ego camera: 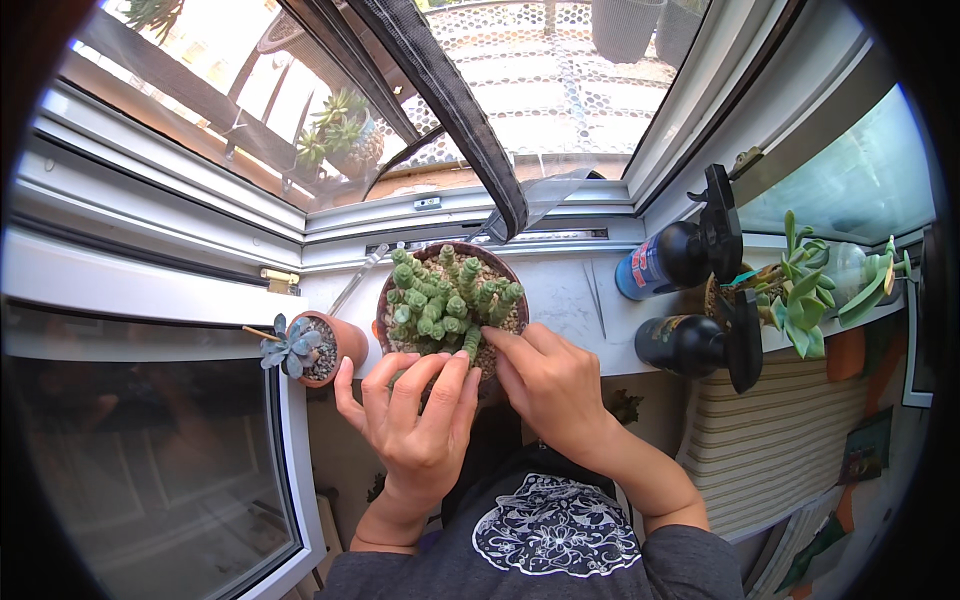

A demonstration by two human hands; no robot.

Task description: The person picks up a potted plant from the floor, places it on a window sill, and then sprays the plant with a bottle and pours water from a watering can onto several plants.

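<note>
A round brown pot [385,341] filled with pale gravel stands on the windowsill before me. Thick green stems of a stacked-leaf succulent [442,296] crowd its middle. My left hand [420,412] is at the pot's near edge, its fingers curved over the front stems, with the fingertips beside one leaning stem [472,341]. From the right, my right hand [555,382] reaches in, index fingertip and thumb close to that stem, above the gravel. The fingers partly hide the near side of the pot, so any grip is unclear.
A small terracotta pot [349,346] with a blue-grey succulent [289,346] leans left of the pot. Behind it lies a clear rod [358,279]. Metal tweezers [595,300] lie right, beside two black-topped spray bottles [660,262] and a leafy succulent [802,300]. A dark-edged mesh screen [457,97] hangs overhead.
</note>
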